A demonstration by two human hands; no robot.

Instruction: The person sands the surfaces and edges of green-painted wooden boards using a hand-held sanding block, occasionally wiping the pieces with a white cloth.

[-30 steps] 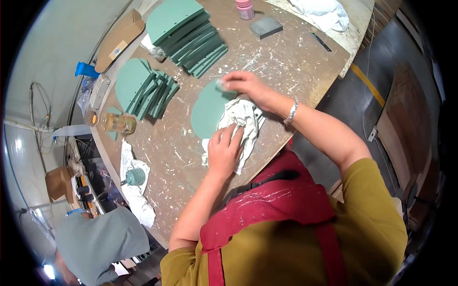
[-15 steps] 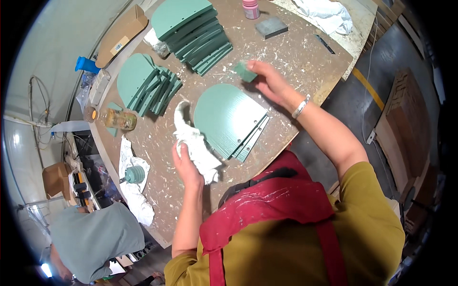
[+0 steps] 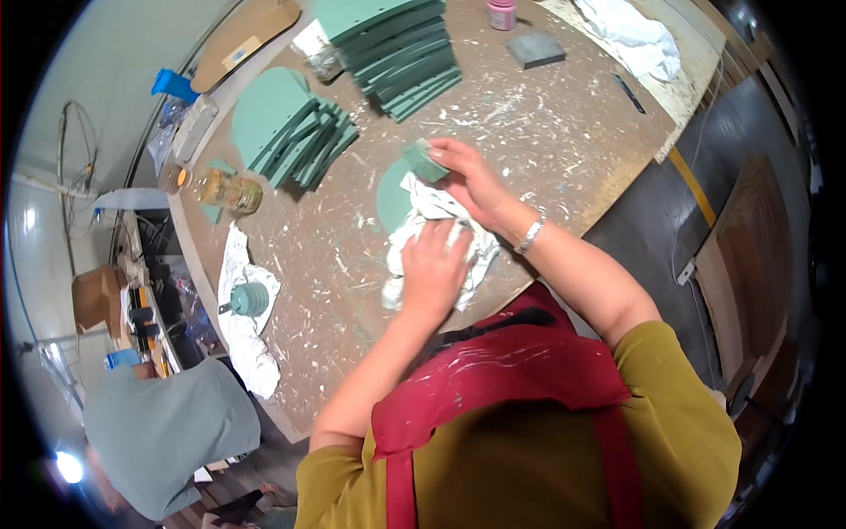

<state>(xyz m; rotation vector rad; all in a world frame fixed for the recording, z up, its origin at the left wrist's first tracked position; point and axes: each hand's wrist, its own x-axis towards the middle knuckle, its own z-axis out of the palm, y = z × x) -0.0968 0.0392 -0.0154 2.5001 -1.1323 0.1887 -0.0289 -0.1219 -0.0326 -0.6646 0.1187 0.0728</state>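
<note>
My left hand [image 3: 432, 275] presses a crumpled white cloth [image 3: 434, 203] onto a green panel with a rounded end [image 3: 391, 196]. The cloth and my hand hide most of the panel, including its straight edge. Between the thumb and fingers of my right hand [image 3: 476, 183] is a small green block [image 3: 424, 162], possibly a sanding sponge. It is held just over the panel's far rounded edge, close to the cloth; whether it touches the panel I cannot tell.
Green panels stand in a tall stack [image 3: 392, 53] and a shorter stack [image 3: 278, 119] at the far left. Around them are a glass jar [image 3: 231, 191], a grey block [image 3: 536, 50], a pink bottle [image 3: 501, 14] and a green-coated brush-like tool [image 3: 249, 299] on a cloth. A person [image 3: 172, 432] is at lower left.
My left hand has brought the cloth right, onto the panel, covering much of it. My right hand has moved the green block left, toward the cloth. The view has shifted slightly.
</note>
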